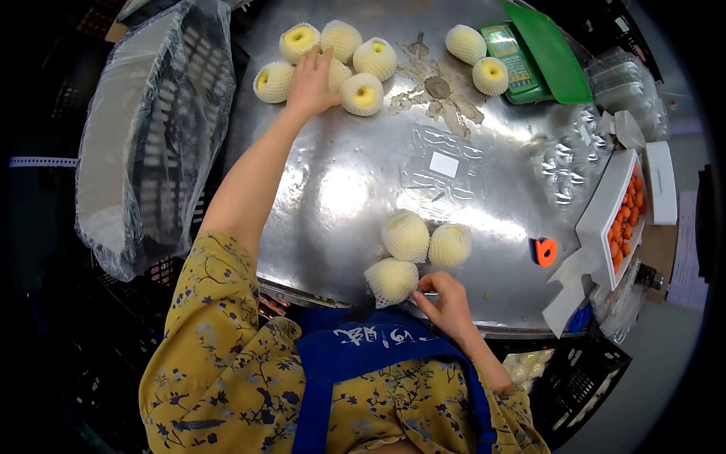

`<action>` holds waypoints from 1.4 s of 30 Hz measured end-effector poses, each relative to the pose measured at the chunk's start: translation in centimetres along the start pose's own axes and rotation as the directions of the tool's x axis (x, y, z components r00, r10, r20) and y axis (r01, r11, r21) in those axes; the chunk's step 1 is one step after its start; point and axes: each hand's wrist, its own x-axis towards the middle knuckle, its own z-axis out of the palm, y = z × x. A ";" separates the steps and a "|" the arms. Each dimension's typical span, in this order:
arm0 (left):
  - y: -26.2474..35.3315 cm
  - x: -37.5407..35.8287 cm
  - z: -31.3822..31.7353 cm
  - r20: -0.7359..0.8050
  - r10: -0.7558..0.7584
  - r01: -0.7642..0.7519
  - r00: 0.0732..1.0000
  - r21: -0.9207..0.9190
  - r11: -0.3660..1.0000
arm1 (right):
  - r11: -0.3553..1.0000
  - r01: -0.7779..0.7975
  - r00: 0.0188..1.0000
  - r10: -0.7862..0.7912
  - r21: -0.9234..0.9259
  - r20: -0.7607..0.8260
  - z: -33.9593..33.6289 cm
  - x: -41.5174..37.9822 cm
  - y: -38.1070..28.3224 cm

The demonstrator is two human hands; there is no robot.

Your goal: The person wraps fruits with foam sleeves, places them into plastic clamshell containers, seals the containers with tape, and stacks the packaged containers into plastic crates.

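Observation:
At the upper left, my left hand (308, 85) reaches into a group of several pale yellow, apple-shaped fruits in white foam nets. Its fingers and thumb curve around one netted fruit (340, 74), which the hand partly hides. Another netted fruit (363, 94) sits right beside the thumb. Close to my body, my right hand (448, 304) is at the lower right side of a netted fruit (392, 281). Thumb and forefinger seem to pinch the edge of its foam net. Two more netted fruits (406, 236) (451, 245) touch it from behind.
A clear plastic box (443, 166) with a white label lies mid-table. Behind it stands a green scale (514, 64) with two netted fruits beside it. To the right are clear trays (563, 163), an orange tape dispenser (544, 251) and a white box of small orange fruits (626, 219). A plastic-lined crate (155, 144) stands left.

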 end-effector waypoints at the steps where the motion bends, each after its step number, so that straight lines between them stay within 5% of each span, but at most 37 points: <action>1: -0.2 0.1 0.1 0.045 -0.017 0.016 0.999 0.020 1.000 | 1.000 0.001 1.000 -0.001 0.001 0.004 -0.1 0.2 -0.1; 6: 1.0 0.0 -1.8 0.239 -0.123 0.099 0.963 0.108 0.989 | 1.000 -0.001 1.000 0.001 0.000 0.012 -0.1 0.8 -0.3; 9: -0.5 -0.4 -0.6 0.112 -0.025 0.008 0.993 0.148 0.989 | 1.000 -0.006 1.000 0.006 0.001 0.030 0.0 1.2 -0.2; 15: -2.8 1.2 0.4 0.105 0.074 -0.073 0.992 -0.015 0.997 | 1.000 0.012 1.000 -0.012 -0.015 0.025 -0.3 1.6 -0.7; 18: -4.9 2.8 0.6 0.322 0.004 0.004 0.947 -0.024 1.000 | 0.999 0.021 0.999 -0.020 -0.032 0.032 -0.3 1.7 0.1; 22: -5.0 3.1 1.6 0.310 0.176 -0.127 0.934 -0.171 0.977 | 1.000 -0.011 1.000 0.011 -0.012 0.011 -0.6 1.8 0.0; 25: -0.2 1.6 -1.5 0.293 -0.053 0.100 0.955 -0.148 0.984 | 1.000 -0.006 0.999 0.006 -0.007 -0.045 -0.9 1.9 1.0; 31: 1.3 1.0 -1.9 0.194 -0.165 0.196 0.967 -0.152 0.969 | 0.999 -0.024 0.990 0.020 -0.023 -0.142 -2.5 2.0 0.7; 33: -3.4 2.3 0.6 0.254 -0.098 0.138 0.962 -0.143 0.980 | 0.998 0.000 0.981 -0.011 -0.057 -0.192 -2.8 2.1 0.8; 35: -3.4 1.4 0.4 0.137 -0.181 0.204 0.974 -0.172 0.964 | 0.999 -0.051 0.980 0.053 0.014 -0.190 -2.9 1.9 1.1; 38: -3.2 -0.9 0.5 -0.027 -0.296 0.252 0.955 -0.455 0.854 | 0.977 -0.102 0.982 0.129 0.186 -0.138 -2.8 2.9 0.7; 42: 2.7 -5.4 -4.4 -0.222 -0.199 0.000 0.954 -0.669 0.744 | 0.859 -0.134 0.990 0.133 0.495 0.038 -2.2 6.0 -0.8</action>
